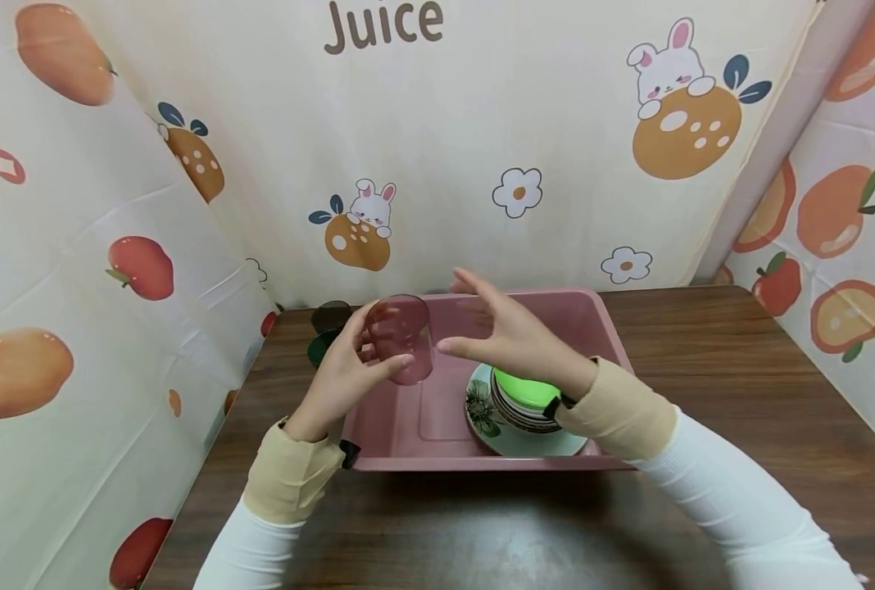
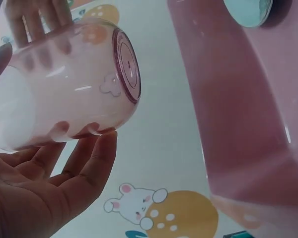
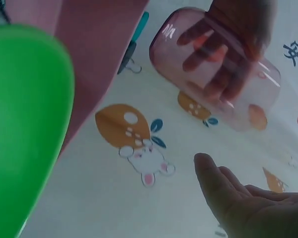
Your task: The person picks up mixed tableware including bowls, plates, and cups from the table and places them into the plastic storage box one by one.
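Note:
A see-through pink cup point(image 1: 410, 348) is raised over the left part of a pink basin point(image 1: 401, 464), its round base showing in the left wrist view. My left hand point(image 1: 340, 373) grips the cup from the left side, fingers behind it and thumb at the front. To the right of the cup, my right hand point(image 1: 519, 334) is held open with its thumb apart from the fingers. In the right wrist view a gap lies between the right hand point(image 3: 253, 203) and the cup point(image 3: 213, 69).
A green bowl point(image 1: 528, 390) tops several stacked dishes on a flower-patterned plate point(image 1: 507, 442) at the basin's right front. Two dark cups, one grey point(image 1: 330, 315) and one green point(image 1: 319, 348), stand left of the basin on the wooden table point(image 1: 710, 377). Printed cloth walls point(image 1: 452, 123) enclose the back and sides.

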`<state>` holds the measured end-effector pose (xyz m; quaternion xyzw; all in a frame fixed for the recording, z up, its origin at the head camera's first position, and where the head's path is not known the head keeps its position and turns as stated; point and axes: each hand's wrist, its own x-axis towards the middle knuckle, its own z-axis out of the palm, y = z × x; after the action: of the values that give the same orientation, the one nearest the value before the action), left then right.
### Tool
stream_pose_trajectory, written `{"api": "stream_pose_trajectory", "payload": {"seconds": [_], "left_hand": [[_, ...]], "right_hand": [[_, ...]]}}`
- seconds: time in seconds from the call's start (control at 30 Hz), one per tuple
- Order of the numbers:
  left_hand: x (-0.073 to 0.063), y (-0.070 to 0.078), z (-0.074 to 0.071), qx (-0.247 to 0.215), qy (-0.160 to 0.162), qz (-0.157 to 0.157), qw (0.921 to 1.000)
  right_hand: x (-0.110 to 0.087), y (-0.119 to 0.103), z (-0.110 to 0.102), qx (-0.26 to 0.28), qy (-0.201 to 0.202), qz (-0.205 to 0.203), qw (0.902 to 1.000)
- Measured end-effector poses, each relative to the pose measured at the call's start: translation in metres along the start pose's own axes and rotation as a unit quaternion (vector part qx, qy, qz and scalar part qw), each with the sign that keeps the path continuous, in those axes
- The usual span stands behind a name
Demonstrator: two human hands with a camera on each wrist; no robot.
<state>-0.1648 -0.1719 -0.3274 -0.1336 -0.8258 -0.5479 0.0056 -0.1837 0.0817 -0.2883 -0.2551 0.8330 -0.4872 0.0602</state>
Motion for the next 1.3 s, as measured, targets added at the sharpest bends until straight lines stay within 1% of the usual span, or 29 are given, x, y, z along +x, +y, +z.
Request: {"api": "stream_pose_trajectory", "payload": {"seconds": [0.13, 0.23, 0.37, 0.43, 0.53, 0.63, 0.7, 0.77, 0.9, 1.03, 1.17, 1.27, 1.3], "left_hand": [[-0.003, 0.000, 0.002, 0.000, -0.006, -0.004, 1.0000], [-0.004, 0.001, 0.004, 0.006, -0.016, -0.001, 0.9999], [-0.006, 0.002, 0.005, 0.016, -0.031, 0.000, 0.9994], [-0.007, 0.002, 0.003, 0.018, -0.033, -0.001, 0.9993], [-0.008, 0.003, -0.001, 0.020, -0.035, -0.004, 0.9992], [-0.008, 0.003, -0.008, 0.021, -0.048, -0.007, 0.9986], [-0.009, 0.004, -0.013, 0.035, -0.061, -0.009, 0.9975], [-0.010, 0.002, -0.019, 0.061, -0.068, -0.015, 0.9957], [-0.015, -0.007, -0.032, 0.121, -0.067, -0.041, 0.9896], [-0.020, -0.020, -0.041, 0.153, -0.052, -0.078, 0.9838], [-0.025, -0.035, -0.042, 0.191, -0.033, -0.123, 0.9733], [-0.029, -0.046, -0.037, 0.207, -0.024, -0.157, 0.9654], [-0.030, -0.049, -0.035, 0.207, -0.022, -0.165, 0.9641]], "right_hand": [[0.014, -0.001, 0.019, 0.013, -0.023, -0.007, 0.9996], [0.020, -0.002, 0.033, 0.020, -0.039, -0.012, 0.9990], [0.025, -0.006, 0.044, -0.003, -0.036, -0.009, 0.9993], [0.027, -0.008, 0.047, -0.019, -0.028, -0.009, 0.9994], [0.030, -0.011, 0.050, -0.024, -0.026, -0.017, 0.9992], [0.034, -0.014, 0.053, -0.025, -0.026, -0.018, 0.9992], [0.037, -0.016, 0.054, -0.027, -0.027, -0.011, 0.9992], [0.040, -0.016, 0.056, -0.032, -0.028, -0.001, 0.9991], [0.049, -0.010, 0.057, -0.036, -0.028, 0.027, 0.9986], [0.059, 0.000, 0.056, -0.035, -0.014, 0.071, 0.9968], [0.068, 0.007, 0.056, -0.031, -0.008, 0.104, 0.9941], [0.076, 0.010, 0.058, -0.030, -0.011, 0.118, 0.9925], [0.078, 0.010, 0.059, -0.030, -0.012, 0.122, 0.9921]]}}
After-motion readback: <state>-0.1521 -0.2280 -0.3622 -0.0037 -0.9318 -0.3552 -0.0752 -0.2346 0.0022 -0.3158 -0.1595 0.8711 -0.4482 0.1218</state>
